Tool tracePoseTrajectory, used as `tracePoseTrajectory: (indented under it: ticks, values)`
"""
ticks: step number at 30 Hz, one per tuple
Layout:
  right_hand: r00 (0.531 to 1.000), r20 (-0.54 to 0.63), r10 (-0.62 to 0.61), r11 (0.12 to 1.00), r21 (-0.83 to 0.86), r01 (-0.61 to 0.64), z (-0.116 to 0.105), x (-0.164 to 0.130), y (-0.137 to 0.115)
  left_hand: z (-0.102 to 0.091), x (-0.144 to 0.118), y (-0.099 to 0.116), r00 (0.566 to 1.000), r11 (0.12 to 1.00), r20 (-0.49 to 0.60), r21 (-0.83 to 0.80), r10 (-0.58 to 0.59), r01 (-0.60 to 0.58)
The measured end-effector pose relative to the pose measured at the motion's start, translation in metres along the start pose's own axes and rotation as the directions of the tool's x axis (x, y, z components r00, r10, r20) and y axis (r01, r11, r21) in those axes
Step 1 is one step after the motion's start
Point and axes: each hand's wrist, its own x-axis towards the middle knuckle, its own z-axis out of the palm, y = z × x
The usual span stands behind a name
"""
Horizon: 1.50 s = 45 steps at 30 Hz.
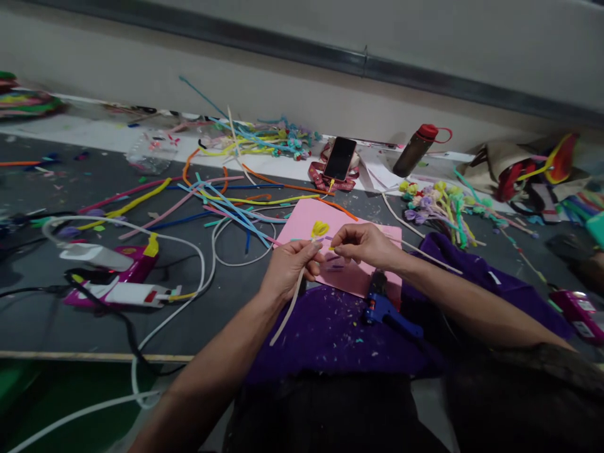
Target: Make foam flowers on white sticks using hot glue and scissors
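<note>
Over the pink sheet [306,220] near the table's [47,264] front edge, your left hand [289,267] pinches the pale stem [287,311] while your right hand [365,245] grips the yellow loop [319,229]; keep the stem steady and wind tightly.

No words or numbers can be read here. The phone [340,158] leaning at the back of the counter [56,264] has a dark screen with nothing on it. The bottle [415,150] with the red cap shows no name. The pink power strip [120,280] has small marks on it, but they are too tiny and blurry to read.
</note>
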Motion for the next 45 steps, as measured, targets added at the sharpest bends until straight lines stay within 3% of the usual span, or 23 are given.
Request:
tracePoseTrajectory:
  ticks: [6,19,23,26,28,30,34,37,45]
  values:
    - [0.999,-0.020,-0.037,0.999,0.025,0.038,0.017,0.007,-0.007,0.000,-0.003,0.003,1.000,1.000,0.012,-0.023,0.000,0.000]
    - [0.993,-0.024,-0.115,0.988,-0.111,0.111,0.023,0.007,-0.007,0.000,-0.005,0.001,0.999,0.999,0.018,0.000,0.042,-0.042]
    - [0.986,-0.045,-0.160,0.937,-0.322,0.137,0.012,0.006,0.004,-0.003,-0.003,0.003,0.994,0.996,-0.066,-0.020,0.085,-0.087]
    - [0.981,0.005,-0.193,0.802,-0.575,0.161,-0.002,0.005,0.014,-0.004,-0.002,0.006,0.992,0.995,-0.089,-0.037,0.086,-0.090]
    - [0.979,0.024,-0.203,0.744,-0.646,0.170,-0.009,0.004,0.016,-0.004,-0.003,0.007,0.993,0.995,-0.078,-0.035,0.086,-0.089]
    - [0.990,0.009,-0.144,0.810,-0.573,0.123,-0.011,0.002,0.014,-0.003,-0.003,0.006,0.994,0.996,-0.068,-0.028,0.085,-0.087]
    - [0.999,-0.002,-0.034,0.989,-0.144,0.033,0.002,0.002,0.003,-0.001,-0.003,0.003,0.996,0.998,-0.050,-0.010,0.067,-0.068]
    - [0.998,-0.001,-0.059,0.997,0.056,0.059,0.015,0.006,-0.002,-0.001,-0.004,0.002,0.997,0.997,-0.024,-0.002,0.074,-0.074]
    - [0.998,0.019,0.068,0.967,0.244,-0.070,0.019,0.011,-0.005,-0.001,-0.007,0.003,0.996,0.996,0.037,0.023,0.086,-0.087]
